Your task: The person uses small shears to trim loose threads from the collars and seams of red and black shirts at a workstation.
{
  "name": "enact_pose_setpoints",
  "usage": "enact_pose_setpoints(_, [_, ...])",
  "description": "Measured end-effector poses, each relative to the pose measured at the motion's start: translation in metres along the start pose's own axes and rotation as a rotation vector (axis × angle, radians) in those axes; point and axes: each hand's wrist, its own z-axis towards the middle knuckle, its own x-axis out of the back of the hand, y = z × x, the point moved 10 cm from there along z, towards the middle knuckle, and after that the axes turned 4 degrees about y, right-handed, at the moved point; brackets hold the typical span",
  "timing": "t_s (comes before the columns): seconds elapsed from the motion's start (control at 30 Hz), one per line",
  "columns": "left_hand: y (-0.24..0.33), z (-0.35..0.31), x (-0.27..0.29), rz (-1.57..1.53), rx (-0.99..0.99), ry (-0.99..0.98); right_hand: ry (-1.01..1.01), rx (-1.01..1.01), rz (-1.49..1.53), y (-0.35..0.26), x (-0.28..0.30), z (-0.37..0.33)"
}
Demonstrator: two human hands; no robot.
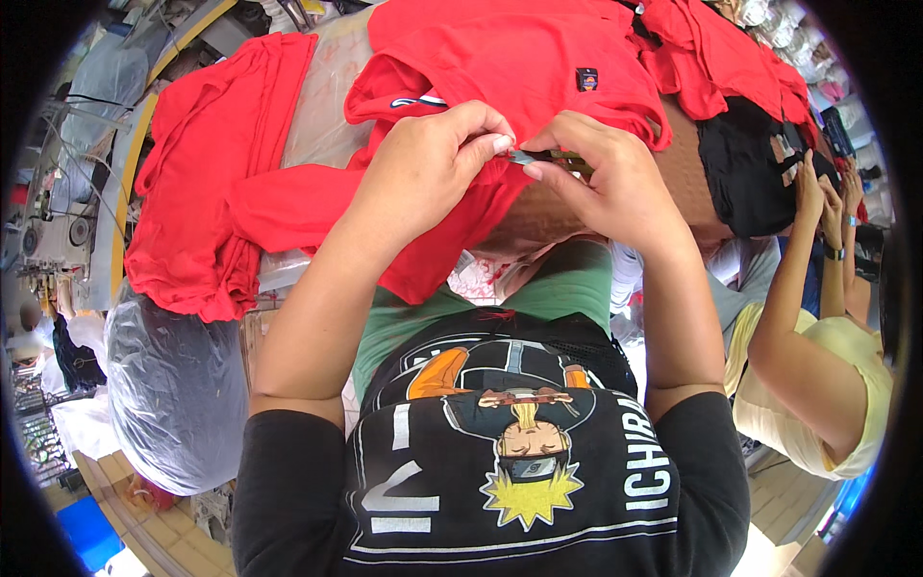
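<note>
Red garment fabric (pixel 519 67) is spread over the table in front of me, with a small dark label (pixel 586 79) on it. My left hand (pixel 431 159) pinches a bit of this cloth between thumb and forefinger. Close against those fingertips, my right hand (pixel 615 173) grips a small pair of thread snips (pixel 522 157). Their silver blade tips point at the pinched cloth, and most of the handle is hidden in my palm. One red sleeve (pixel 298 207) trails to the left below my left forearm.
A pile of red garments (pixel 226 144) lies at the left, and more red cloth (pixel 721 58) at the far right. Beside me on the right, a person in a yellow top (pixel 817 375) handles black cloth (pixel 745 163). A plastic-wrapped bundle (pixel 173 385) stands lower left.
</note>
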Motion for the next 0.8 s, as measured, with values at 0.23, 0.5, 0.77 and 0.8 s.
enact_pose_setpoints(0.23, [0.001,0.0,-0.004,0.017,0.002,-0.003,0.008,-0.035,0.013,0.002,0.001,-0.002])
enact_pose_setpoints(0.5, [0.007,-0.01,0.003,0.077,-0.141,0.033,0.008,-0.031,-0.064,0.004,-0.001,-0.007])
enact_pose_setpoints(0.77, [-0.052,-0.126,-0.035,0.372,0.179,-0.764,0.14,-0.104,-0.06,0.011,0.027,-0.022])
enact_pose_setpoints(0.8, [-0.05,-0.128,-0.032,0.288,0.251,-0.727,0.142,-0.116,-0.067,0.014,0.028,-0.024])
